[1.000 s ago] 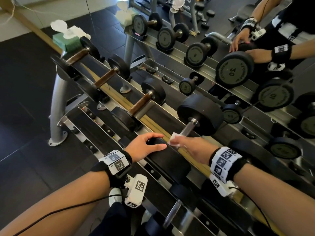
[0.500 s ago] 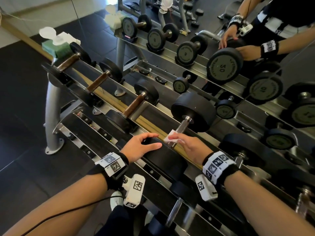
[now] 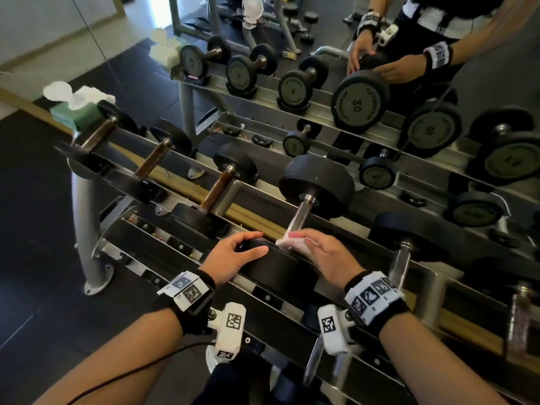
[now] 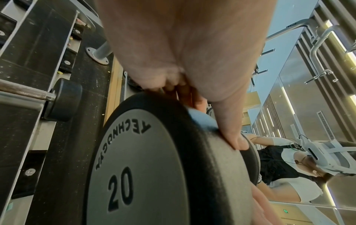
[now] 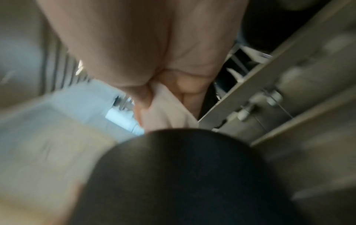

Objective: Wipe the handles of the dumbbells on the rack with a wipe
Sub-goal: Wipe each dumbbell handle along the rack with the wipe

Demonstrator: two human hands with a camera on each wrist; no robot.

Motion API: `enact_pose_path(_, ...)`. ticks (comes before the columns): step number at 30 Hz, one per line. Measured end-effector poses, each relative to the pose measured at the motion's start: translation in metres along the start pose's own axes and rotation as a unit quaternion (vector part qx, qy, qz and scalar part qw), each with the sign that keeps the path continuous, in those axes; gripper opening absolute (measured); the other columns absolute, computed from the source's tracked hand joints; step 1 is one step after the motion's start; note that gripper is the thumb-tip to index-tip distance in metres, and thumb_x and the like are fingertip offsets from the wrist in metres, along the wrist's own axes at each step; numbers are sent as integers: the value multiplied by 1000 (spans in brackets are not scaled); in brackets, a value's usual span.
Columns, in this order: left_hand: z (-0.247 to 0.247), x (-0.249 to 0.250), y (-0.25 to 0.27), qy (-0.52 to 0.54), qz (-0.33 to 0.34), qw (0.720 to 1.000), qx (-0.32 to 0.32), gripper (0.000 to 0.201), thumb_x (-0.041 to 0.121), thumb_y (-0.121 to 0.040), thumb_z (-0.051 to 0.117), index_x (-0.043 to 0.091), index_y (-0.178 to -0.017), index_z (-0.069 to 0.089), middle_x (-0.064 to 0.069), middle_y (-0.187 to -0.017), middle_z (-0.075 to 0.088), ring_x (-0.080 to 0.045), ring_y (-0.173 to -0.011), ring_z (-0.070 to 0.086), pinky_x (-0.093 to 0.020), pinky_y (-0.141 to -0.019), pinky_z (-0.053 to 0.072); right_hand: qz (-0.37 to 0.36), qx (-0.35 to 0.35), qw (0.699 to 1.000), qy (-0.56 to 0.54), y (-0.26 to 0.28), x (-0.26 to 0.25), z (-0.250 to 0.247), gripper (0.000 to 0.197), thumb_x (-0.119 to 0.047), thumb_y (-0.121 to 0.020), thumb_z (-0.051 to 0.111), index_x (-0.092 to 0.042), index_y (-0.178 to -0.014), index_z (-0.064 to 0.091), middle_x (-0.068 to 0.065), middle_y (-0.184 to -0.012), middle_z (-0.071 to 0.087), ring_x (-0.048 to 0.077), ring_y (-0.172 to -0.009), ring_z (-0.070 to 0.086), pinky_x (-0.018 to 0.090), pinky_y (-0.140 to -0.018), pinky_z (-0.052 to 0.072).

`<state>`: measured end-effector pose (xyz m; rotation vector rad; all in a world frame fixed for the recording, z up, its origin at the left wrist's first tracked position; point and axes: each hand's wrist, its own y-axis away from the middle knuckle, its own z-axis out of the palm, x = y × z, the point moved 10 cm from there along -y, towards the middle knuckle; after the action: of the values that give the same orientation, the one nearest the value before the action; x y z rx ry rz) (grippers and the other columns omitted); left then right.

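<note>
A black dumbbell marked 20 [image 4: 144, 167] lies on the upper rail of the rack [image 3: 365, 229]; its chrome handle [image 3: 301, 213] runs up to the far head [image 3: 317, 185]. My left hand [image 3: 233, 255] rests on top of the near head [image 3: 280, 268], thumb [image 4: 235, 137] along the rim and fingers spread. My right hand [image 3: 321, 252] pinches a white wipe [image 3: 292, 244] against the low end of that handle, just above the near head. The blurred right wrist view shows the wipe [image 5: 165, 112] bunched between thumb and fingers [image 5: 183, 85] over the dark head [image 5: 183, 175].
A green wipe box [image 3: 76, 114] sits at the rack's left end. Three dumbbells with brown handles [image 3: 217, 185] lie to the left, and a chrome-handled one [image 3: 400, 264] to the right. A mirror [image 3: 359, 100] behind repeats the rack and my hands. A lower tier [image 3: 175, 247] runs below.
My right hand has slid the wipe down the chrome handle toward the near head. The left hand has stayed on that head. The head view has shifted closer.
</note>
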<state>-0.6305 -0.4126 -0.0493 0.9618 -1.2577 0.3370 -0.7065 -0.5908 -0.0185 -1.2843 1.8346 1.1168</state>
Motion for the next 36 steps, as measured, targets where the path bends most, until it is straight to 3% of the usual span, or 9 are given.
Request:
enact_pose_path(4, -1, 0, -1, -10, 3, 1000, -2, 50, 42, -70, 75, 37, -119, 65, -1, -121, 64, -12, -101, 68, -23, -74, 58, 67, 248, 938, -231, 23, 34, -45, 26, -20, -101, 45, -32, -102, 69, -4, -106, 64, 5, -89, 64, 23, -70, 54)
enact_pose_path(6, -1, 0, -3, -19, 5, 1000, -1, 50, 41, -70, 75, 36, -120, 65, -2, -123, 63, -15, -105, 67, -25, -76, 59, 121, 269, 888, -352, 25, 56, -39, 29, -13, -100, 44, -27, -103, 69, 3, -109, 64, 19, -96, 65, 36, -78, 58)
enact_pose_path(9, -2, 1, -3, -18, 1, 1000, 2, 50, 38, -71, 75, 33, -120, 66, -2, -121, 65, -13, -102, 69, -23, -75, 58, 140, 244, 866, -413, 14, 64, -25, 30, -9, -98, 45, -26, -107, 68, 6, -113, 62, 26, -100, 63, 46, -87, 55)
enact_pose_path(13, -1, 2, -2, -13, -4, 1000, -2, 50, 35, -72, 74, 31, -121, 66, -2, -119, 66, -9, -100, 70, -23, -76, 58, 136, 195, 869, -435, -9, 62, -6, 33, -10, -101, 43, -28, -116, 66, 5, -123, 62, 24, -110, 62, 40, -91, 54)
enact_pose_path(18, 0, 4, -1, -21, -8, 1000, -9, 52, 35, -74, 73, 29, -125, 64, 0, -120, 66, -10, -102, 69, -26, -80, 58, 128, 141, 838, -512, -26, 66, 11, 37, -10, -103, 41, -25, -132, 59, 4, -126, 66, 18, -107, 68, 30, -76, 57)
enact_pose_path(22, -1, 4, -2, -12, -10, 1000, -5, 52, 33, -74, 73, 27, -125, 65, -2, -120, 65, -11, -102, 69, -27, -80, 58, 143, 122, 820, -541, -39, 68, 17, 39, -12, -102, 44, -24, -139, 51, 2, -122, 67, 17, -108, 67, 30, -80, 54)
enact_pose_path(27, -1, 3, -1, -14, -16, 1000, -9, 52, 32, -76, 72, 26, -126, 64, -2, -121, 64, -15, -106, 67, -25, -78, 58, 139, 114, 833, -523, -50, 67, 19, 47, -11, -101, 47, -22, -146, 41, 6, -139, 56, 18, -115, 60, 36, -100, 46)
enact_pose_path(32, -1, 2, -2, -2, -18, 1000, -4, 49, 30, -75, 74, 27, -124, 66, -2, -119, 67, -14, -104, 69, -28, -82, 59, 102, 67, 873, -471, -29, 68, 23, 52, -4, -101, 42, -28, -148, 39, -3, -139, 53, 15, -122, 58, 26, -91, 54)
enact_pose_path(36, -2, 3, -2, -10, -20, 1000, -4, 52, 34, -73, 74, 29, -124, 66, -2, -121, 65, -18, -109, 66, -31, -85, 59, 114, 63, 871, -473, -29, 66, 20, 59, 6, -99, 39, -22, -150, 36, 0, -134, 54, 15, -116, 59, 26, -89, 54)
